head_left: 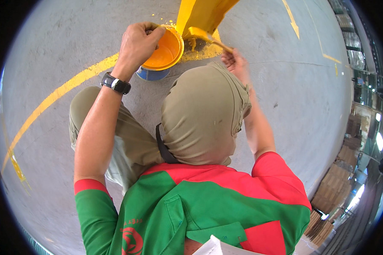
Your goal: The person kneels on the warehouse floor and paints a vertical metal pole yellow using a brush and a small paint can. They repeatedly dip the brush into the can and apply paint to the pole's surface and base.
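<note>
My left hand (141, 44) is closed at the near-left rim of a blue paint can (154, 75), its fingers pinched on the edge. Orange-yellow paint (165, 54) coats the inside of the can. On the other side, my right hand (236, 64) grips the wooden handle of a paintbrush (221, 45), slightly smeared by motion. Its bristles, loaded with yellow, lie against the lower part of a yellow-painted post (203, 13). The brush tip meets the post just right of the can. My raised knee hides part of the floor below the can.
Yellow paint patches and drips (202, 52) mark the floor around the post's foot. A curved-looking yellow floor line (64, 90) runs left from the can. Farther right are a yellow arrow (292, 23) and stacked brown cardboard (331, 187) along the edge.
</note>
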Demonstrator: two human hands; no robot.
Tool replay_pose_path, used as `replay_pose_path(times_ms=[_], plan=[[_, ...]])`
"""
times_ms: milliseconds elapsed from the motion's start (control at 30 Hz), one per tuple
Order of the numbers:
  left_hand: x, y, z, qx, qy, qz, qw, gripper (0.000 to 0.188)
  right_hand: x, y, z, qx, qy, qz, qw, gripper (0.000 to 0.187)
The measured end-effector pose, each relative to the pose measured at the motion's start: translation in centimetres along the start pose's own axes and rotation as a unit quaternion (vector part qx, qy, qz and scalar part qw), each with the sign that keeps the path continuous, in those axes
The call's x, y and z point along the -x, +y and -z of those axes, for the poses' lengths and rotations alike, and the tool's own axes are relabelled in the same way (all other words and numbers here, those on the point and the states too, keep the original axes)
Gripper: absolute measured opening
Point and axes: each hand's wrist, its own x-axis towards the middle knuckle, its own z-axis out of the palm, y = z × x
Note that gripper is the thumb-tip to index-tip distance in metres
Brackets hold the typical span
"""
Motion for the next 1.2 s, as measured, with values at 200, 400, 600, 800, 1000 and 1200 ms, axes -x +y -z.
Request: replay_pose_path(times_ms=[200, 400, 600, 800, 1000, 1200], plan=[[0.6, 0.5, 0.0, 0.014, -0.003, 0.004, 1.000, 0.041, -5.7, -5.4, -1.0, 0.450, 0.017, 0.302, 0.840, 0.022], [2.0, 0.8, 1.9, 0.007, 0.002, 0.019, 1.000, 0.040, -6.4, -9.7, -4.6, 0.589, -0.087, 0.524, 0.609, 0.020], [2.4, 0.5, 2.1, -0.016, 0.002, 0.016, 1.000, 0.039, -7.8, -6.1, -4.0, 0.638, -0.175, 0.453, 0.598, 0.022], [2.8, -0.1, 2.3, -0.047, 0.010, 0.020, 0.999, 0.039, -9.2, -6.0, -3.2, 0.649, -0.132, 0.507, 0.552, 0.025], [2.8, -0.7, 2.2, -0.047, -0.006, 0.017, 0.999, 0.039, -8.3, -6.5, -4.0, 0.648, -0.184, 0.473, 0.568, 0.026], [2.6, -1.5, 1.6, -0.054, -0.022, 0.033, 0.998, 0.039, -9.6, -4.6, -4.0, 0.665, -0.157, 0.479, 0.551, 0.024]])
